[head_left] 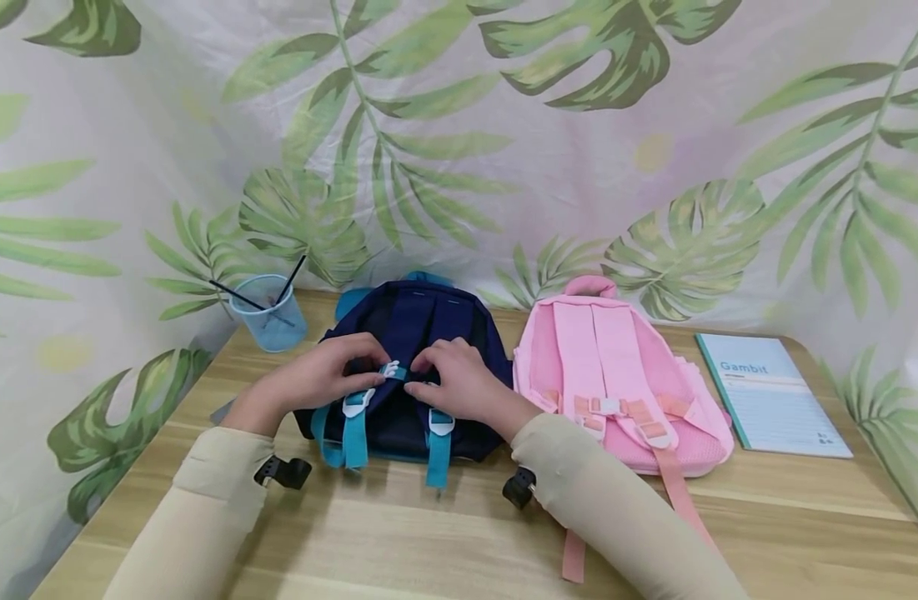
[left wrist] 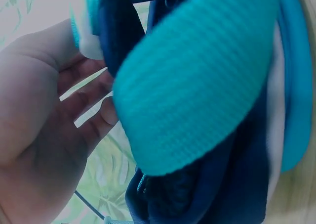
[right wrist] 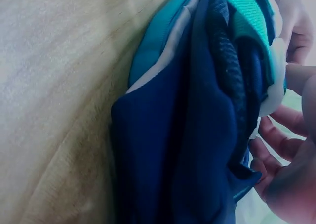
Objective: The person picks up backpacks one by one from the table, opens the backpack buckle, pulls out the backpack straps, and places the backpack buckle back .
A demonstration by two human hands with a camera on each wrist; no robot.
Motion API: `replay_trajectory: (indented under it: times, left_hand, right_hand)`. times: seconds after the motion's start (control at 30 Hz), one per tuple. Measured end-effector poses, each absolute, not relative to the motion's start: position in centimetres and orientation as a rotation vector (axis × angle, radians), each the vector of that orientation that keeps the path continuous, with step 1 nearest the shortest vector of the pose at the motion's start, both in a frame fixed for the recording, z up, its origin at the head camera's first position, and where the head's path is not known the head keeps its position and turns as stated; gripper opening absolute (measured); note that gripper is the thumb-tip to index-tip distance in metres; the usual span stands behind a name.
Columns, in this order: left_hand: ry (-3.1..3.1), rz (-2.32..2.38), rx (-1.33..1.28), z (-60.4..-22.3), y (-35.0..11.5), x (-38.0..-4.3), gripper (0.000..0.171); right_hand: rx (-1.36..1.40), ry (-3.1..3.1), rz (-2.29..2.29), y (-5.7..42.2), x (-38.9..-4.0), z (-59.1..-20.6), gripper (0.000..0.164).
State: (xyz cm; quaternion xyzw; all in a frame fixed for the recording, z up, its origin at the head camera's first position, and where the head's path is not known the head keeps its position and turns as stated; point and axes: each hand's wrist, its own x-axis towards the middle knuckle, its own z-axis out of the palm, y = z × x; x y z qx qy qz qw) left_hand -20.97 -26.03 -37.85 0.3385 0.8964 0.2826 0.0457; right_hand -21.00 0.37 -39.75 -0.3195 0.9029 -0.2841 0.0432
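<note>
A navy backpack (head_left: 398,333) with teal webbing lies on the table, shoulder straps upward. My left hand (head_left: 319,371) pinches a white plastic buckle (head_left: 390,368) between thumb and fingers over the bag's middle. A short teal chest strap (head_left: 401,374) runs from it toward my right hand (head_left: 462,379), whose thumb and fingertips close at its other end. White adjusters (head_left: 357,403) sit below on the shoulder straps, with teal tails (head_left: 438,462) hanging down. In the left wrist view, a broad teal strap (left wrist: 197,85) hides the fingertips. The right wrist view shows the bag's navy side (right wrist: 173,150).
A pink backpack (head_left: 597,350) lies right beside the navy one, its strap tail reaching the front. Farther right is a notebook (head_left: 774,396). A blue mesh cup (head_left: 277,327) with pens stands back left. A leaf-print cloth (head_left: 443,167) hangs behind the wooden table (head_left: 383,533).
</note>
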Motion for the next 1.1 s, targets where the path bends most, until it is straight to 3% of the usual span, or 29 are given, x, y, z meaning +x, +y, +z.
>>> replay_trajectory:
  times: [0.33,1.1]
  left_hand:
    - [2.744,0.908,1.014,-38.4,-26.5,-20.9,0.013]
    - [2.759,0.917,0.970,-38.8,-26.6,-21.1,0.012]
  right_hand:
    - [-0.907,2.785,-0.736,-0.8,-21.6,-40.1,0.030]
    - [-0.998,2.644,-1.170,0.0,-22.7,-40.1,0.019]
